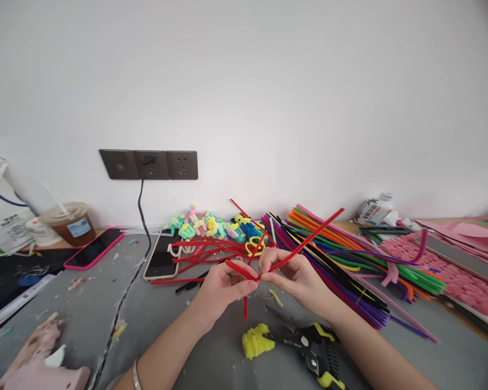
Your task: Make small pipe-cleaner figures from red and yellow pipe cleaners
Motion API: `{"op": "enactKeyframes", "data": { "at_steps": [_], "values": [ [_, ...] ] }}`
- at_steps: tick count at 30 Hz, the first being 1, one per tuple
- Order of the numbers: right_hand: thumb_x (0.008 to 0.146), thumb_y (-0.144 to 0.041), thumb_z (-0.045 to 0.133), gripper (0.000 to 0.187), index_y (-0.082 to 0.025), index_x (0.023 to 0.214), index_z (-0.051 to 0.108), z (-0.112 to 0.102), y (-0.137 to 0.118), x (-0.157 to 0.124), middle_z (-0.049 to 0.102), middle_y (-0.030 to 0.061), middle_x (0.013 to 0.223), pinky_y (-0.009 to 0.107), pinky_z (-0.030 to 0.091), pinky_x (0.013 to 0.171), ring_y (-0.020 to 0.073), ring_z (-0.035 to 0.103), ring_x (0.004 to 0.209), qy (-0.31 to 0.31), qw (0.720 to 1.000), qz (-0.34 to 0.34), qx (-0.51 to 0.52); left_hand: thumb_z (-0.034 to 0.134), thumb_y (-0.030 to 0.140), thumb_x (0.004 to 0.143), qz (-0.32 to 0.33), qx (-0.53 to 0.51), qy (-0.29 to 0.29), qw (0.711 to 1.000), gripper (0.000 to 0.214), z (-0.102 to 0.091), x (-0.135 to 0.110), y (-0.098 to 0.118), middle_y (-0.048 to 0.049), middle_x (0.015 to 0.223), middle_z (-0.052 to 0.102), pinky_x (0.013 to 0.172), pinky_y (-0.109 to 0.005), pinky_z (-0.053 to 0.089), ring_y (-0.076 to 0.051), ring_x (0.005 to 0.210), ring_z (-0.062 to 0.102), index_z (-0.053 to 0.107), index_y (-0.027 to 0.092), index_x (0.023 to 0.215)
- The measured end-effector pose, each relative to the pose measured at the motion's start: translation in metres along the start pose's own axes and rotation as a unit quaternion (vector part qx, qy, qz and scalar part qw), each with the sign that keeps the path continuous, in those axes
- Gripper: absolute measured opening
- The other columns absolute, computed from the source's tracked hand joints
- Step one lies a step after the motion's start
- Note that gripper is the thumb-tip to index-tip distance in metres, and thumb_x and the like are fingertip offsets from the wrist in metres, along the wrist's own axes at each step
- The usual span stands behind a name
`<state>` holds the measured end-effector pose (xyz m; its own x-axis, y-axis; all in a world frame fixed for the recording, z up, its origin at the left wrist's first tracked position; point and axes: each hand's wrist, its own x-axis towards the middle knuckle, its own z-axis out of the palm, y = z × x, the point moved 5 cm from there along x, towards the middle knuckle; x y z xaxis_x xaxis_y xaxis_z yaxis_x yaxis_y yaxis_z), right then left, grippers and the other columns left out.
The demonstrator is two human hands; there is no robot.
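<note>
Red pipe cleaners point(309, 238) cross between my two hands, with one long end rising to the upper right and a short end hanging down. My left hand point(223, 287) pinches the folded red part between thumb and fingers. Close against it, my right hand point(287, 276) grips the red pipe cleaner where the long end starts. Just below lie a coil of yellow pipe cleaner point(255, 341) and black-and-yellow wire pliers point(309, 349), the pliers' jaws touching the coil. Behind my hands, loose red pipe cleaners point(203, 246) are spread on the grey tabletop.
Colourful pipe cleaner bundles point(350, 260) lie to the right, near a pink woven mat point(467, 276). Small pastel figures point(203, 225) stand by the wall. Two phones, one pink-edged point(95, 249) and one pale-edged point(160, 260), flank a black cable point(140, 271). A drink cup point(73, 225) stands left.
</note>
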<state>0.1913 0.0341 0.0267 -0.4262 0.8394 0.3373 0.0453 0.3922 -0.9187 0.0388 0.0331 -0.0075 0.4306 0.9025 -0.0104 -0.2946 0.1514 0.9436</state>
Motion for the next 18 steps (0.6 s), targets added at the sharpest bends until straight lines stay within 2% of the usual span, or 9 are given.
{"op": "enactKeyframes", "data": {
  "at_steps": [6,12,18],
  "values": [
    [0.088,-0.03,0.069,0.016,-0.019,0.079,0.061,0.0022,-0.002,-0.0008,0.06,0.002,0.081,0.027,0.045,0.069,0.0154,0.057,0.076,-0.012,0.999,0.002,0.036,0.084,0.036,0.069,-0.001,-0.026,-0.02,0.999,0.027,0.0005,-0.0011,-0.0027,0.0019,0.06,0.057,0.055,-0.021,0.036,-0.007,0.054,0.045,0.073,0.014,0.08],
    [0.088,-0.028,0.069,0.014,-0.018,0.08,0.062,0.0033,-0.0028,-0.001,0.062,0.002,0.08,0.027,0.046,0.069,0.0156,0.059,0.075,-0.019,0.999,0.008,0.048,0.079,0.039,0.075,-0.004,0.004,0.006,1.0,0.027,-0.0019,0.0002,-0.003,-0.0029,0.068,0.066,0.055,-0.021,0.04,-0.008,0.055,0.05,0.072,0.013,0.078],
    [0.089,-0.026,0.068,0.012,-0.018,0.082,0.063,0.0033,-0.0021,0.0,0.065,0.002,0.078,0.027,0.047,0.069,0.0155,0.061,0.073,-0.023,0.999,-0.008,0.041,0.079,0.037,0.074,-0.016,0.062,0.011,0.998,0.027,-0.0045,0.0009,-0.0024,-0.0045,0.068,0.07,0.054,-0.021,0.043,-0.008,0.054,0.052,0.072,0.012,0.074]
  ]
}}
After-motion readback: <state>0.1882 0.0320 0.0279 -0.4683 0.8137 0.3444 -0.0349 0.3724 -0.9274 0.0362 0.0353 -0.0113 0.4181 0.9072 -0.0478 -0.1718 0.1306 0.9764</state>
